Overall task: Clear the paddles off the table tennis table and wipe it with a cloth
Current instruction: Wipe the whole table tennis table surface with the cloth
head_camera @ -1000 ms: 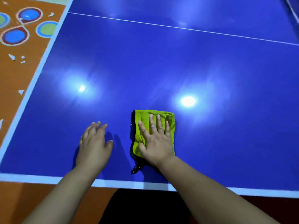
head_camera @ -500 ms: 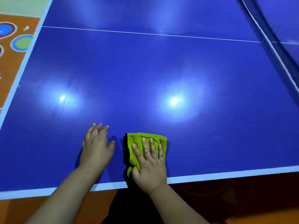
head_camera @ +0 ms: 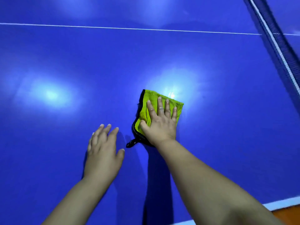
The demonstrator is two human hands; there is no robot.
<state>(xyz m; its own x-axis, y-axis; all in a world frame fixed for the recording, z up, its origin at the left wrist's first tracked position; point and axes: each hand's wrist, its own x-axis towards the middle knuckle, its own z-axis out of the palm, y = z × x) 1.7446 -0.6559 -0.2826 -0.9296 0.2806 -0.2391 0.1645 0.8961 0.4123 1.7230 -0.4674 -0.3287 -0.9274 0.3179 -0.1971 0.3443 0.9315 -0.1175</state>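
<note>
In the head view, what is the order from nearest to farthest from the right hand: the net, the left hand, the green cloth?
1. green cloth, under the right hand.
2. left hand, just to its left.
3. net, far upper right.

Orange floor at bottom right; dark net at top right

The right forearm extends forward, with the right hand palm down, fingers straight and slightly spread, pressing flat on the cloth. The left forearm runs alongside. The left hand is just beside the right and nearer the body, palm down, fingers straight, thumb apart, holding nothing.
</note>
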